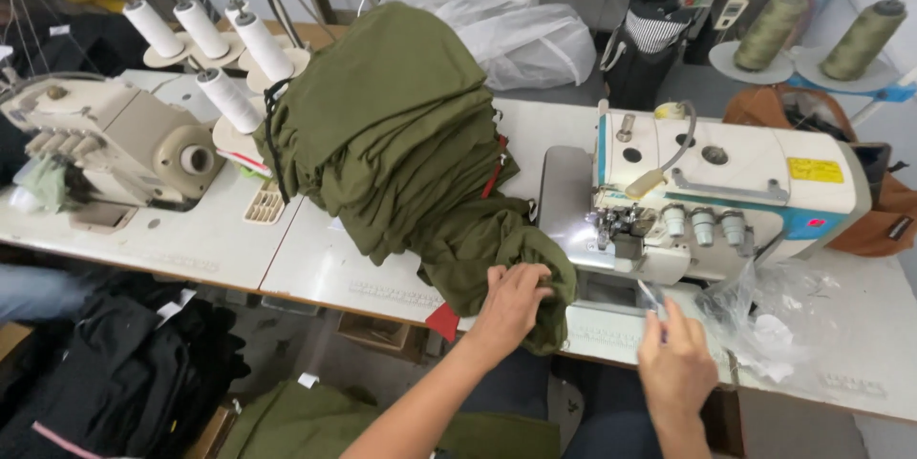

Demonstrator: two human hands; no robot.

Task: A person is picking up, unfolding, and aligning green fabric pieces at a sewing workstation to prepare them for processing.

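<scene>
**A:** What's in front of you?

**B:** A white work table [382, 277]. On it a tall stack of olive-green fabric pieces [401, 125] leans left of centre, its near end spilling toward you, so the next piece is within reach. Right of it sits your white overlock sewing machine [707, 192].

**A:** And your hands?

**B:** Your left hand [511, 301] clutches the stack's near fold at the table edge. Your right hand [673, 363] pinches a small slim tool [651, 298], probably tweezers, just near the machine's needle area.
</scene>
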